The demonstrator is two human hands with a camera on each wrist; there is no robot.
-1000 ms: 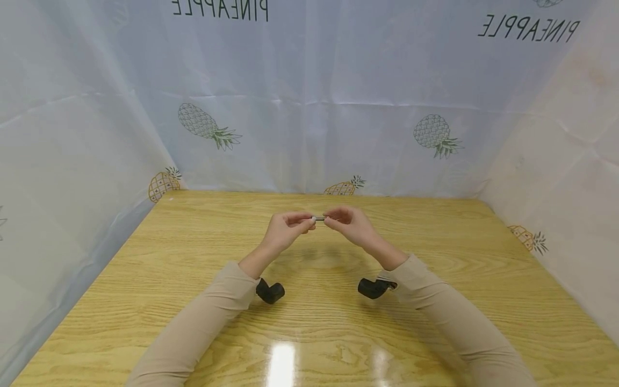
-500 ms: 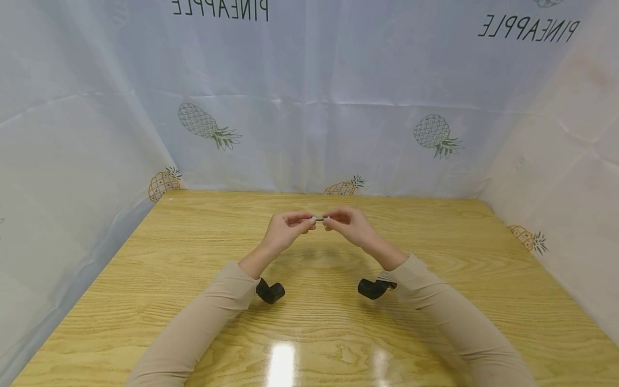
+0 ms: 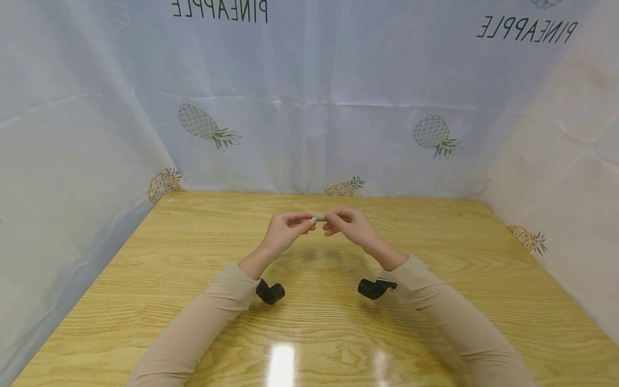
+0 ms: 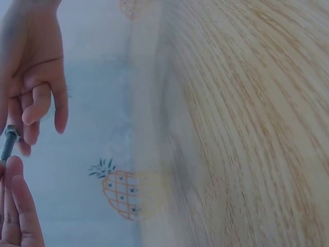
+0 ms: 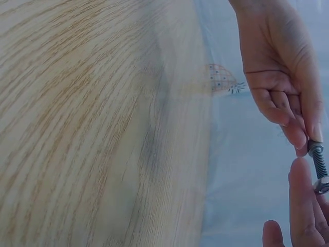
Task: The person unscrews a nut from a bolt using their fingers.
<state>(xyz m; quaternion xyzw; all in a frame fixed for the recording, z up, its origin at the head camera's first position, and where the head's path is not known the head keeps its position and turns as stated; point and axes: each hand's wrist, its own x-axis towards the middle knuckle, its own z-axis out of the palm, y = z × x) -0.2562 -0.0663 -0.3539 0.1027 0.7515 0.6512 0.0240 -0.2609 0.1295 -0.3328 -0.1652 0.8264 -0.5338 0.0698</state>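
We see both hands meeting at a grey threaded metal bolt.
The left hand pinches one end between thumb and fingers; the right hand has its thumb and fingertips closed on the other, where a silver hexagonal metal piece sits (we cannot tell whether it is head or nut). We find the bolt lying roughly level, above the yellowish wood-grain table, before a whitish pineapple-print cloth.

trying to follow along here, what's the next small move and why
Probably a slight turn of the hex end by the right hand: it holds that end, the left hand pinches the other, and the threaded bolt shows between.
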